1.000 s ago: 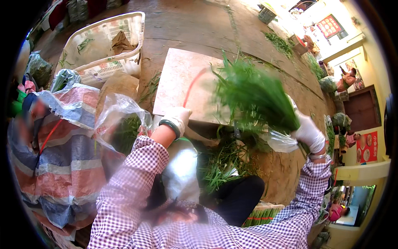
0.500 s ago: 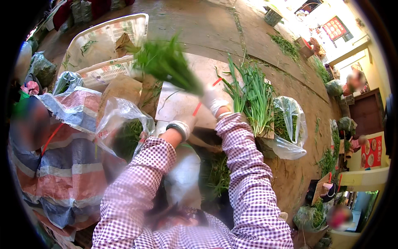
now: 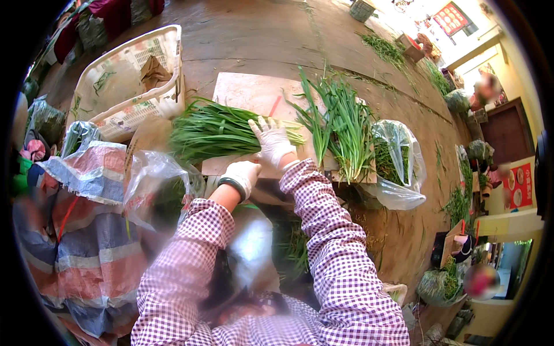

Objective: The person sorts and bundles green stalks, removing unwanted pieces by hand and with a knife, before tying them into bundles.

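A bundle of long green chives (image 3: 213,128) lies sideways on the pale board (image 3: 239,86), leaves to the left and pale stem ends to the right. My gloved right hand (image 3: 273,142) rests on the bundle near the stem ends, fingers spread. Just below, at the board's near edge, my gloved left hand (image 3: 241,175) has its fingers curled in. Whatever is between them, if anything, is hidden. Beyond the bundle a red strip (image 3: 275,106) shows on the board. More loose chives (image 3: 349,130) lie on the right part of the board, leaves pointing away.
At the far left stands a white plastic crate (image 3: 173,63) with brown paper inside. Clear plastic bags of greens flank the board, one at right (image 3: 398,196) and one at left (image 3: 144,179). A striped woven sack (image 3: 104,242) fills the left. Other people sit far right.
The chives, held up in the air by my right hand half a second ago, now lie on the board across the red strip. My right hand has opened over them; my left has shifted slightly left.
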`<move>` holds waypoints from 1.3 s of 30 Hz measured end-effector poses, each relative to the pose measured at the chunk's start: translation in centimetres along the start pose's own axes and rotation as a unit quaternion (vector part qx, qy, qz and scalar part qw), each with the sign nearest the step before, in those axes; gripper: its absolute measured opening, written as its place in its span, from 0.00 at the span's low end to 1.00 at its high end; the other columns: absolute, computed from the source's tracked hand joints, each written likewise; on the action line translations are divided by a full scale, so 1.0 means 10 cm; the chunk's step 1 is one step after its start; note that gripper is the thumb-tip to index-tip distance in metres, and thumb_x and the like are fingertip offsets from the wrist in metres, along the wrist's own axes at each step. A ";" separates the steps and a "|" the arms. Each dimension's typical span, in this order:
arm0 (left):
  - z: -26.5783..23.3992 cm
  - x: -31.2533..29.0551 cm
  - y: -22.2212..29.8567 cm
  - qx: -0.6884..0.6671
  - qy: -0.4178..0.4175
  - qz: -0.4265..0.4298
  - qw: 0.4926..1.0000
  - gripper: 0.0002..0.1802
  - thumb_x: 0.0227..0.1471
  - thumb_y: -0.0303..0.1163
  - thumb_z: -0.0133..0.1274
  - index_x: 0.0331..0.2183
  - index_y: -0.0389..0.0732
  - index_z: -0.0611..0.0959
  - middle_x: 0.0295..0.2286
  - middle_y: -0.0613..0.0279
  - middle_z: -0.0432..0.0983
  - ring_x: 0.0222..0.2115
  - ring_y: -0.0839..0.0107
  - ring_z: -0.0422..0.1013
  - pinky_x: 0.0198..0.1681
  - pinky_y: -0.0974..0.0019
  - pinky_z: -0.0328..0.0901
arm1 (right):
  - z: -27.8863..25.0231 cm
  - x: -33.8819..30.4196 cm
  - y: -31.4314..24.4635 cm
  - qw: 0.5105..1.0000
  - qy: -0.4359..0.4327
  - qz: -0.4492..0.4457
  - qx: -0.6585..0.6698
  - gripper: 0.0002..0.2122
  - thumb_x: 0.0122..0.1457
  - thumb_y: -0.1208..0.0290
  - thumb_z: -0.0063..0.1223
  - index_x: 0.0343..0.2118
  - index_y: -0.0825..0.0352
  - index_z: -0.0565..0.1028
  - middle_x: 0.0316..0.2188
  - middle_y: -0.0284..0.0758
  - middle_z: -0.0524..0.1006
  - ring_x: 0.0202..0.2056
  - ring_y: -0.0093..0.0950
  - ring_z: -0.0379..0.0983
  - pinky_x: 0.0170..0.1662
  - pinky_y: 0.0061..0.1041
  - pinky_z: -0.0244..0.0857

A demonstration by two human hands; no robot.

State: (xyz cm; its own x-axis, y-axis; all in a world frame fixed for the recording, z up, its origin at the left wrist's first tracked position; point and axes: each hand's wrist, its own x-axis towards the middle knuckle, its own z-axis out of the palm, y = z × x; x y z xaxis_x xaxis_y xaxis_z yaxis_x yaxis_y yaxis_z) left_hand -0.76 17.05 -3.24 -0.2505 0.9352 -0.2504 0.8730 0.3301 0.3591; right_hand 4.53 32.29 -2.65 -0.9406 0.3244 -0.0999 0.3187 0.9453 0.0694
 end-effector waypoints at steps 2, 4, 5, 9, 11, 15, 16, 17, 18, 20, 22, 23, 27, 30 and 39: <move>0.02 0.01 -0.01 0.001 0.001 -0.006 1.000 0.09 0.50 0.36 0.48 0.31 0.46 0.81 0.29 0.53 0.79 0.34 0.54 0.76 0.39 0.54 0.69 | 0.05 -0.03 -0.02 1.000 0.017 0.003 0.012 0.49 0.43 0.46 0.63 0.66 0.53 0.49 0.65 0.41 0.52 0.65 0.44 0.48 0.64 0.51 0.40; 0.01 -0.02 -0.01 -0.010 -0.005 -0.008 1.000 0.09 0.50 0.36 0.49 0.31 0.46 0.82 0.29 0.53 0.80 0.34 0.54 0.76 0.39 0.54 0.69 | 0.07 -0.10 -0.04 0.999 0.032 0.006 0.018 0.49 0.42 0.46 0.63 0.67 0.53 0.49 0.66 0.41 0.52 0.65 0.45 0.47 0.64 0.51 0.38; 0.00 -0.02 0.00 -0.015 -0.008 -0.010 1.000 0.09 0.50 0.36 0.49 0.31 0.46 0.82 0.30 0.53 0.80 0.34 0.54 0.76 0.39 0.54 0.69 | 0.07 -0.12 -0.04 0.999 0.040 0.007 0.021 0.49 0.42 0.45 0.63 0.67 0.52 0.49 0.66 0.41 0.52 0.65 0.45 0.47 0.64 0.51 0.37; -0.03 -0.02 0.01 -0.010 -0.020 -0.020 1.000 0.09 0.49 0.37 0.51 0.32 0.46 0.82 0.30 0.54 0.80 0.34 0.54 0.76 0.40 0.55 0.69 | 0.05 -0.22 -0.02 0.998 0.048 0.007 0.041 0.49 0.42 0.43 0.63 0.66 0.52 0.50 0.66 0.40 0.51 0.66 0.45 0.44 0.64 0.52 0.34; -0.03 -0.03 -0.02 -0.011 -0.028 -0.029 0.999 0.09 0.49 0.38 0.52 0.32 0.45 0.82 0.30 0.54 0.80 0.34 0.54 0.76 0.40 0.55 0.69 | 0.06 -0.32 0.07 0.979 0.176 -0.010 0.101 0.36 0.47 0.50 0.61 0.58 0.58 0.64 0.58 0.42 0.64 0.60 0.42 0.57 0.61 0.45 0.47; -0.34 -0.18 0.15 -0.041 -0.045 -0.025 0.998 0.11 0.47 0.41 0.56 0.31 0.45 0.82 0.29 0.55 0.80 0.34 0.54 0.76 0.39 0.56 0.69 | 0.13 -0.62 0.48 0.885 0.388 0.128 0.225 0.14 0.51 0.69 0.60 0.41 0.66 0.76 0.39 0.43 0.76 0.43 0.39 0.72 0.51 0.34 0.64; -0.44 -0.20 0.17 -0.060 -0.028 -0.029 0.997 0.12 0.47 0.42 0.57 0.31 0.45 0.82 0.29 0.55 0.80 0.34 0.55 0.76 0.38 0.56 0.69 | 0.25 -0.67 0.62 0.858 0.385 0.205 0.272 0.12 0.51 0.71 0.59 0.40 0.67 0.76 0.38 0.43 0.76 0.41 0.39 0.73 0.48 0.34 0.66; -0.49 -0.20 0.19 -0.079 -0.010 -0.033 0.996 0.13 0.47 0.43 0.58 0.30 0.45 0.82 0.29 0.55 0.80 0.33 0.55 0.76 0.38 0.56 0.69 | 0.40 -0.71 0.76 0.823 0.378 0.280 0.318 0.11 0.52 0.74 0.58 0.38 0.68 0.76 0.37 0.43 0.76 0.39 0.38 0.73 0.46 0.33 0.67; -0.48 -0.16 0.18 -0.102 0.073 -0.025 0.992 0.15 0.46 0.45 0.59 0.28 0.43 0.81 0.25 0.55 0.79 0.31 0.55 0.76 0.36 0.56 0.69 | 0.55 -0.73 0.90 0.820 0.372 0.306 0.310 0.09 0.52 0.74 0.59 0.36 0.69 0.76 0.34 0.39 0.78 0.35 0.32 0.75 0.41 0.29 0.69; -0.54 -0.04 0.17 -0.076 0.131 -0.026 0.988 0.19 0.40 0.42 0.64 0.35 0.45 0.80 0.36 0.57 0.77 0.40 0.56 0.73 0.41 0.58 0.67 | 0.84 -0.80 1.07 0.808 0.286 0.335 0.392 0.10 0.51 0.74 0.61 0.37 0.68 0.76 0.33 0.37 0.79 0.34 0.28 0.74 0.40 0.26 0.69; -0.50 0.09 0.05 0.005 0.221 0.024 0.975 0.34 0.34 0.42 0.68 0.47 0.49 0.75 0.49 0.59 0.68 0.51 0.56 0.64 0.51 0.56 0.62 | 0.89 -0.80 1.06 0.782 0.238 0.345 0.461 0.10 0.50 0.72 0.64 0.35 0.68 0.77 0.30 0.32 0.79 0.31 0.21 0.72 0.39 0.21 0.68; -0.49 0.16 0.00 0.047 0.263 0.052 0.962 0.44 0.31 0.42 0.69 0.54 0.51 0.71 0.56 0.59 0.61 0.57 0.55 0.57 0.58 0.54 0.57 | 0.86 -0.79 1.02 0.770 0.221 0.349 0.486 0.09 0.50 0.73 0.64 0.34 0.68 0.77 0.29 0.34 0.79 0.32 0.22 0.73 0.39 0.23 0.68; -0.51 0.53 -0.03 0.116 0.122 0.053 0.984 0.70 0.23 0.50 0.72 0.65 0.52 0.49 0.66 0.60 0.40 0.66 0.56 0.35 0.65 0.41 0.33 | 0.61 -0.77 0.87 0.755 0.190 0.350 0.521 0.06 0.50 0.73 0.62 0.29 0.68 0.78 0.24 0.37 0.78 0.29 0.24 0.72 0.36 0.26 0.67; -0.45 0.83 -0.02 0.115 0.038 0.043 0.992 0.73 0.21 0.53 0.72 0.65 0.53 0.48 0.66 0.58 0.40 0.67 0.56 0.34 0.65 0.40 0.31 | 0.80 -0.78 1.04 0.784 0.192 0.363 0.466 0.04 0.53 0.72 0.57 0.26 0.67 0.77 0.23 0.37 0.77 0.27 0.26 0.70 0.34 0.27 0.66; -0.35 1.03 -0.28 0.039 -0.028 0.010 0.999 0.75 0.17 0.55 0.73 0.65 0.54 0.49 0.65 0.56 0.42 0.67 0.56 0.34 0.64 0.36 0.34 | 0.06 -1.40 0.92 0.720 0.065 0.267 0.637 0.05 0.57 0.72 0.57 0.33 0.66 0.80 0.22 0.27 0.77 0.25 0.15 0.70 0.29 0.18 0.66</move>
State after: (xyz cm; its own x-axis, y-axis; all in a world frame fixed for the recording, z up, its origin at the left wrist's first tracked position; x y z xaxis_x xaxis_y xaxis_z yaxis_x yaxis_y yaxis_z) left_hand -7.23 26.23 -3.65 -0.2100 0.9322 -0.2946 0.9079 0.2978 0.2951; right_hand 20.70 36.42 -1.22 -0.6212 0.7255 -0.2962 0.4088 -0.0224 -0.9123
